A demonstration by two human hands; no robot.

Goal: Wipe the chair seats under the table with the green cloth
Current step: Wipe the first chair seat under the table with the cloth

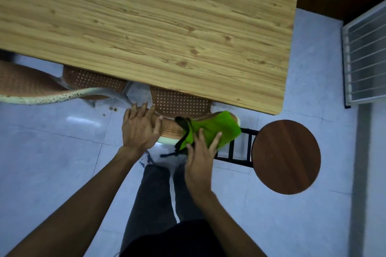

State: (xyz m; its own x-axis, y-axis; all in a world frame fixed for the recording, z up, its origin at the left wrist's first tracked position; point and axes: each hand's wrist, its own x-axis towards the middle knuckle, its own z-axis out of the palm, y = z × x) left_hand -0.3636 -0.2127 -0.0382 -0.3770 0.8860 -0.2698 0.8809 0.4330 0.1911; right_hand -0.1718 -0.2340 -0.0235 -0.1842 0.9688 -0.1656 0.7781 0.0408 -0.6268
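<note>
A brown woven chair (179, 103) is tucked under the wooden table (146, 23), with its perforated seat partly hidden by the tabletop. My left hand (140, 129) rests flat with spread fingers on the top of the chair's back. The green cloth (213, 129), with a dark edge, lies draped over the right end of that chair back. My right hand (200, 152) presses on the cloth from the near side, fingers spread over it. A second brown chair (92, 79) stands under the table to the left.
A round dark wooden stool (286, 156) with a black frame stands right of the chair, close to my right hand. A white barred panel (365, 56) leans at the far right. My dark-trousered legs (154, 204) stand on the pale tiled floor.
</note>
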